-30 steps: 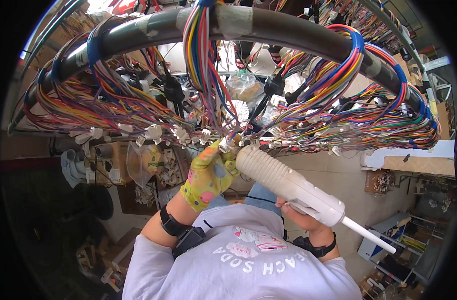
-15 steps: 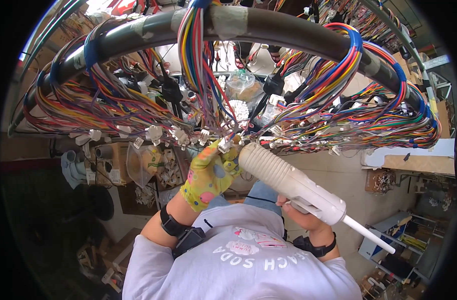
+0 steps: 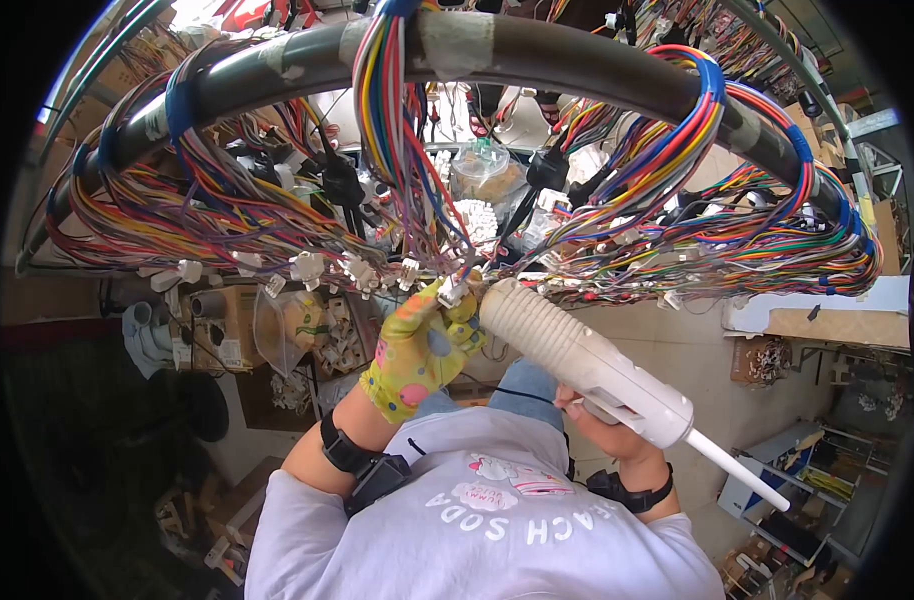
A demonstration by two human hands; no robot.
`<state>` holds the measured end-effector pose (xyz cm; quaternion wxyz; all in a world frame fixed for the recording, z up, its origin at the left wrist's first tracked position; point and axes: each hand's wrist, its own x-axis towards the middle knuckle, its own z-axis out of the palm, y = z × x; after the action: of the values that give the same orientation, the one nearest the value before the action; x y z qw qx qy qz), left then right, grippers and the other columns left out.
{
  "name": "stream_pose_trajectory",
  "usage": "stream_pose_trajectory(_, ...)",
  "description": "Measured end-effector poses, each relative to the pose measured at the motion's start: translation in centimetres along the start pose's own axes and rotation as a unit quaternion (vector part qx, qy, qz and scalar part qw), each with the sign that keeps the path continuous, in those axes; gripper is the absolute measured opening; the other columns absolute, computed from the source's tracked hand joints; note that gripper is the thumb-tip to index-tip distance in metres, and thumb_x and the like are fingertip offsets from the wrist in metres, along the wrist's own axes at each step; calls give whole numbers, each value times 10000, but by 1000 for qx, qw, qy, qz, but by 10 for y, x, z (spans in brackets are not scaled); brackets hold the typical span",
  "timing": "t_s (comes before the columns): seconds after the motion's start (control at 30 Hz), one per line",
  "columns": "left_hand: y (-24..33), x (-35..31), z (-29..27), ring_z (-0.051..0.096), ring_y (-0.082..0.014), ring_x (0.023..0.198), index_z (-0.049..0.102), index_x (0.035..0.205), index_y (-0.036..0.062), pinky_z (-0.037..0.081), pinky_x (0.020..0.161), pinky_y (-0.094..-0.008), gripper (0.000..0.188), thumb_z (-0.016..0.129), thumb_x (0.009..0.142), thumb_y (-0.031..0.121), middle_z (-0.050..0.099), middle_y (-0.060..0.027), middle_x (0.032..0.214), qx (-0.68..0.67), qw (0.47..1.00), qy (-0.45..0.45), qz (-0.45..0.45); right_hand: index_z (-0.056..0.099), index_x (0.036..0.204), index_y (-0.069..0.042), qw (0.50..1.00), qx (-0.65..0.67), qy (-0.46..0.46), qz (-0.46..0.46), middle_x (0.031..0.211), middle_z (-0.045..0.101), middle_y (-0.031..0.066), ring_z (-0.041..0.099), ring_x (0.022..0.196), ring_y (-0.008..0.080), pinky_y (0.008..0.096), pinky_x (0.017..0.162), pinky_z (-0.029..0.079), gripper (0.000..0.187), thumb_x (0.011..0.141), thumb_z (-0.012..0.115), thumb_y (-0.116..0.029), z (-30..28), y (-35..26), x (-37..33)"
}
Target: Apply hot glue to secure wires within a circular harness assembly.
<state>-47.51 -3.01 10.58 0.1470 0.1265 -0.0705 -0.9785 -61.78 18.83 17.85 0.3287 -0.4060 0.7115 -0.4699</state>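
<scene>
My left hand [image 3: 427,335], in a yellow glove with coloured dots, is closed on a white plastic connector [image 3: 453,291] at the end of a bundle of wires. My right hand [image 3: 607,425] is bare and grips a white hot glue gun [image 3: 587,355] from below. The gun's ribbed front end points up and left, close beside the connector. A white glue stick [image 3: 739,470] juts out of its rear. The gun's body hides part of my right hand, and its tip cannot be made out clearly.
A dark curved bar [image 3: 537,50] arches overhead, with wire bundles [image 3: 387,130] tied to it in blue tape. More white connectors [image 3: 307,268] hang along the lower wires. Cardboard boxes [image 3: 232,325] stand at left, a metal rack [image 3: 797,480] at right.
The glue gun has shifted very slightly to the right, along with my right hand. My left hand and the connector stay almost in place.
</scene>
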Motion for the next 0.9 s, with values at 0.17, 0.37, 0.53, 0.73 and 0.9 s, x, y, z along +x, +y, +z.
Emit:
stream_pose_trajectory(0.17,-1,-1,16,575,-188,886,454,1271,43,489,783,-339,493,582,841,246,568,-107,1129,26,997,72,13,654,977,-62,994,101,-7,26,850,675,53,641,786,173,298,700,501,224,755,647,-35,-4,9,-8)
stream_pose_trajectory(0.37,-2,-1,0,464,-305,1197,408,1299,28,363,1026,-454,524,574,829,191,477,-155,1292,117,987,10,109,585,1152,-17,987,117,-58,-89,1018,664,121,640,927,192,298,839,497,343,809,607,-13,-22,-19,2)
stream_pose_trajectory(0.53,-7,5,17,469,-270,1194,399,1317,21,353,1042,-432,570,584,820,227,482,-123,1299,106,989,5,104,511,1235,4,981,181,-32,-59,1052,649,145,625,964,187,293,872,480,426,817,590,0,-17,-6,-13)
stream_pose_trajectory(0.73,-7,5,4,470,-272,1180,450,1278,46,375,1017,-414,454,558,879,234,482,-132,1292,56,993,51,90,488,1247,8,983,127,-97,-90,1142,607,139,619,975,194,297,870,482,452,808,593,25,-22,-14,-9)
stream_pose_trajectory(0.9,-9,14,12,516,-214,1097,436,1295,61,461,847,-299,479,593,845,108,486,-111,1285,67,994,23,85,512,1211,13,990,130,-9,-51,1110,614,156,624,973,250,342,849,499,444,778,612,14,-13,-4,-21)
